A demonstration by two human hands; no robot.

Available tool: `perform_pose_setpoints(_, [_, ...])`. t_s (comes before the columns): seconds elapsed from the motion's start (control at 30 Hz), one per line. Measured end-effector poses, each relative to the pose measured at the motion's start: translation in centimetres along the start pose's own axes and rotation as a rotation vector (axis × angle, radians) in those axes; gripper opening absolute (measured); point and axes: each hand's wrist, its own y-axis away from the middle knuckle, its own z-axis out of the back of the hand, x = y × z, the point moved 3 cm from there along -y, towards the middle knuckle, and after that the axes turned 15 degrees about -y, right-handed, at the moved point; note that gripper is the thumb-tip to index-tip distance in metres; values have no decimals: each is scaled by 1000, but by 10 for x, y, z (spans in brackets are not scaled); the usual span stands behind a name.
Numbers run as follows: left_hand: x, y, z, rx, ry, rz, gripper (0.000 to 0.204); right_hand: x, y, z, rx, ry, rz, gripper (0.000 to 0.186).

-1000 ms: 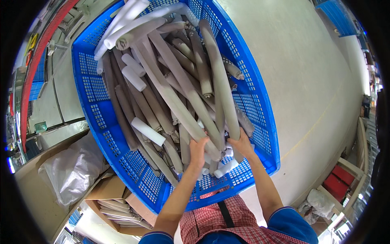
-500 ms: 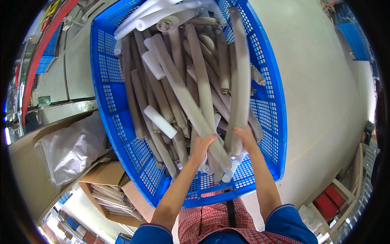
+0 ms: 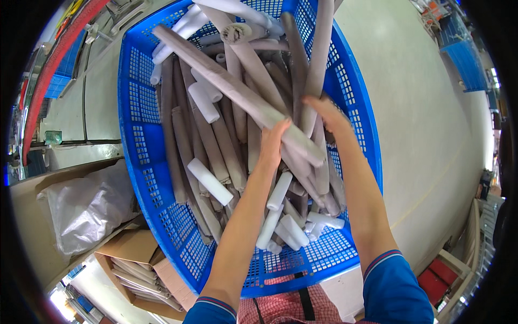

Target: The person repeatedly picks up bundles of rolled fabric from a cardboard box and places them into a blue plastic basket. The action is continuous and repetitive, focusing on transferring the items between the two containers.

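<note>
A large blue perforated plastic basket (image 3: 127, 108) in front of me is heaped with long grey-brown tubes, wrapped or rolled, and short white foam tubes (image 3: 210, 181). My left hand (image 3: 273, 143) is closed around the near part of a long tube (image 3: 216, 75) that slants up to the far left, over the others. Farther right, my right hand (image 3: 330, 116) grips a second tube (image 3: 318, 59), its thumb on top and its other fingers hidden behind. That tube points away from me, toward the basket's far right rim. More white pieces lie at the basket's near end.
Left of the basket, an open carton (image 3: 32, 216) holds a clear plastic bag (image 3: 89, 202). Below it stands a cardboard box (image 3: 127, 245) with more grey-brown tubes inside. A red bin (image 3: 434, 275) sits at the lower right. Blue crates (image 3: 467, 54) are at the far right.
Both hands have moved away from me, farther into the basket, with the tubes. The left tube now slants more to the left. White foam pieces at the near end have come into view.
</note>
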Motion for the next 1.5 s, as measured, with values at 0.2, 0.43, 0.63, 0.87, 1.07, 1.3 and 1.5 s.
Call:
perform_pose_setpoints(0.2, [21,22,0,174,-99,290,40,-87,17,29,167,-189,-143,60])
perform_pose_setpoints(0.43, [-2,306,40,124,59,640,57,-128,276,7,205,-693,-507,53])
perform_pose_setpoints(0.63, [6,456,87,277,85,479,65,-176,433,-53,25,-493,-294,56])
perform_pose_setpoints(0.87, [-3,628,192,50,49,197,69,-173,574,-174,419,-508,-12,75])
perform_pose_setpoints(1.07, [-5,828,351,-437,161,-132,52,-192,664,-371,726,-247,-10,72])
perform_pose_setpoints(1.3, [75,930,511,-1081,486,-118,46,-333,697,-623,1116,368,15,69])
perform_pose_setpoints(1.5, [167,895,662,-1437,36,66,63,-458,705,-777,1152,254,34,74])
